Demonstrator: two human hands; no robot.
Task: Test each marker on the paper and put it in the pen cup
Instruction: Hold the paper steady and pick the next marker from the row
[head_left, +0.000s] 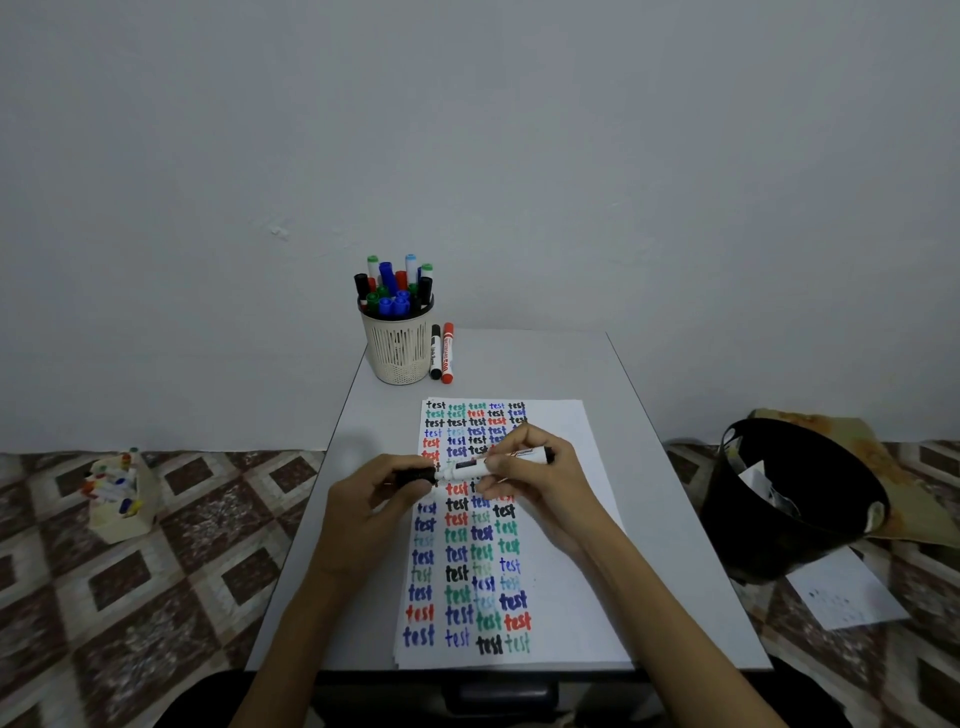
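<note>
Over the paper, the left grip curls round the black cap and the right grip pinches the marker barrel, probably to pull or press the cap, with the pen cup well beyond.

Your left hand and your right hand are bare, knuckles and fingers uncovered, and the wide lens leaves the fingertips too soft to tell anything of the nails. Your left forearm, at about 7 o'clock from the middle of the frame, and your right forearm, at about 5 o'clock, are slim and bare all the way down to the bottom edge. Low at 7 o'clock and again at 5 o'clock sits a dark mass that could be your clothing, though it is too dim to name the garment.
</note>
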